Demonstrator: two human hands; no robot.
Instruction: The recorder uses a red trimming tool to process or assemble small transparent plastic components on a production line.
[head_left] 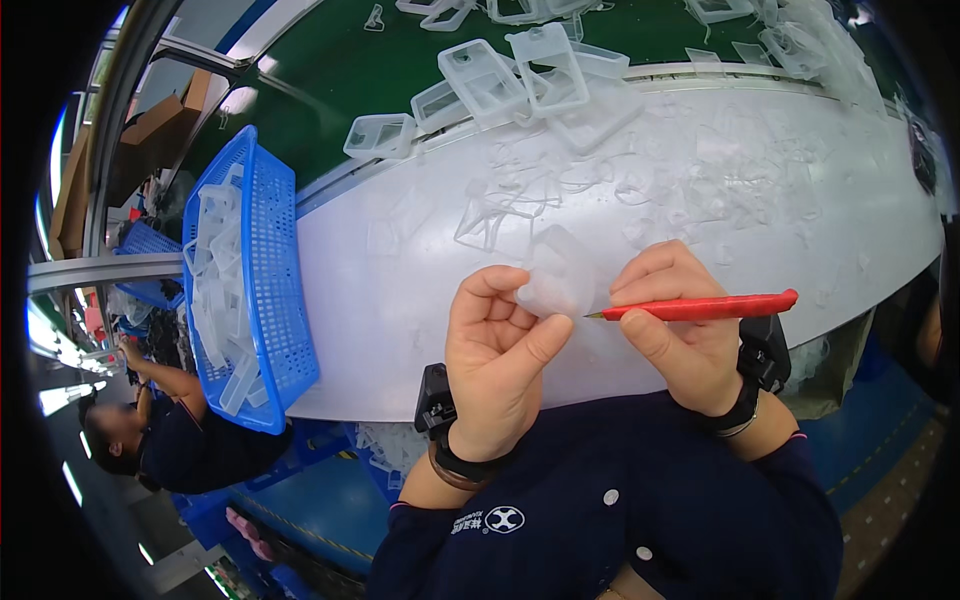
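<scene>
Between the thumb and fingers of my left hand (500, 355) is a clear, frosted plastic piece (556, 272), held up over the white tabletop. My right hand (695, 355) is closed around a red-handled craft knife (725, 306). The knife's short pointed blade faces left and is at the lower right edge of the plastic piece, close to my left thumb. Whether the blade touches the plastic is hard to tell. Just beyond my hands, thin clear plastic scraps (490, 222) are strewn over the table.
At the left stands a blue perforated basket (280, 270) holding translucent plastic parts. Several clear box-shaped parts (482, 82) lie along the green conveyor's (330, 60) near edge. Clear plastic bags (825, 50) sit at the far right. Another person (170, 430) is off to the left.
</scene>
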